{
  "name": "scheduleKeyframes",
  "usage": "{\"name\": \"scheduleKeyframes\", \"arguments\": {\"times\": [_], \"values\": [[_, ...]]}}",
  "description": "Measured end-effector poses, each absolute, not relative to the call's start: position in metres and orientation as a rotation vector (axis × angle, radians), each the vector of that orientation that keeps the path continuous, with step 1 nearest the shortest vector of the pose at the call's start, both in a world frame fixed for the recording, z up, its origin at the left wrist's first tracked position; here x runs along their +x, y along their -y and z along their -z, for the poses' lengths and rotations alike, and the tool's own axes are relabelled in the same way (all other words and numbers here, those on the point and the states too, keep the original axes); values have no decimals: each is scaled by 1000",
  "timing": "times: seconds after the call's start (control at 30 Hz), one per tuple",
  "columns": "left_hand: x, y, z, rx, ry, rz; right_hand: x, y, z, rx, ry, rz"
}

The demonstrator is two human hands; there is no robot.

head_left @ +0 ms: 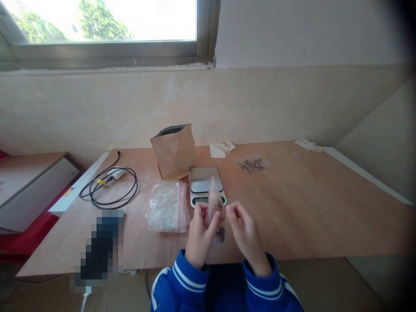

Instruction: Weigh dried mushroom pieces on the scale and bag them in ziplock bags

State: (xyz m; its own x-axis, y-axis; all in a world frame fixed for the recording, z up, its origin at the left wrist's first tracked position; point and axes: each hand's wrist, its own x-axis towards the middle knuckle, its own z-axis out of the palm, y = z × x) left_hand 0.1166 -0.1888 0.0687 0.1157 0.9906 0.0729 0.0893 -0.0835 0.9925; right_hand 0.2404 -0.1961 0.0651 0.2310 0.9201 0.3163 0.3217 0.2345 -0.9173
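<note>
My left hand [200, 238] is closed on a small clear zip bag [213, 197] with brown dried pieces in its lower part; they look like dried mushrooms, though I cannot tell for sure. The bag stands upright above the table's front edge. Close by its right side, the fingertips of my right hand [244, 232] are pinched together; whatever they hold is too small to make out. Just behind the bag sits a kitchen scale [206, 180], its display partly covered by my left hand. To the left lies a stack of flat clear zip bags [165, 206] with red seal lines.
A brown paper pouch [173, 151] stands with its top open behind the scale. Another filled clear bag [252, 163] lies at the back right. Crumpled tissue [226, 147] rests near the wall. A coiled black cable [113, 203] and a blurred dark device [102, 247] lie left.
</note>
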Motion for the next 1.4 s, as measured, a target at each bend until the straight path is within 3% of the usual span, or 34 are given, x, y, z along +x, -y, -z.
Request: {"name": "scheduleKeyframes", "arguments": {"times": [0.07,0.23,0.8,1.03,1.23,1.4], "values": [[120,191,-71,1315,-1075,-1129,235,201,-71,-1277,1466,-795],[122,194,-75,1101,-949,-1117,231,202,-76,-1293,1526,-808],[111,187,-72,1344,-1081,-1081,229,201,-76,-1220,1690,-834],[82,177,-71,1365,-1302,-1254,269,199,-55,-1449,1307,-471],[77,177,-69,1301,-1196,-1287,265,203,-63,-1263,1224,-690],[97,169,-56,969,-1096,-1387,238,207,-68,-1250,1014,-650]]}}
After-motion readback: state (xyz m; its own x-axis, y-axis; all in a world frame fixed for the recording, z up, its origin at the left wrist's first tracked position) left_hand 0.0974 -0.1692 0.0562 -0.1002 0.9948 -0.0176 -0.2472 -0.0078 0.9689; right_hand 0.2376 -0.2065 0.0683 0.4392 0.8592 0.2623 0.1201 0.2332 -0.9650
